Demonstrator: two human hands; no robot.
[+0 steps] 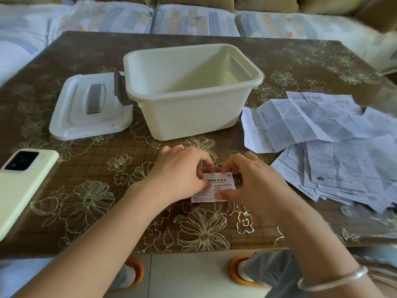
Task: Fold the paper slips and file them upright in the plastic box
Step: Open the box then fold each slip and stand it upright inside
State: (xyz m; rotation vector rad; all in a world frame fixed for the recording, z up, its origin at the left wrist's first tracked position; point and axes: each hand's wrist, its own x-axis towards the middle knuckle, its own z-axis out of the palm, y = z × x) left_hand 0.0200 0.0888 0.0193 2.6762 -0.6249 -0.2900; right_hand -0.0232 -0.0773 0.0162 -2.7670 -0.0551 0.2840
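Observation:
A small folded paper slip with printed text lies flat on the table near its front edge. My left hand pinches the slip's left side and my right hand presses its right side, thumbs and fingers on the paper. The cream plastic box stands open just beyond my hands, with nothing showing inside. A loose heap of unfolded paper slips spreads over the table's right part.
The box's white lid with a grey handle lies left of the box. A pale green phone rests camera side up at the left edge. A sofa with patterned cushions runs behind the floral-covered table.

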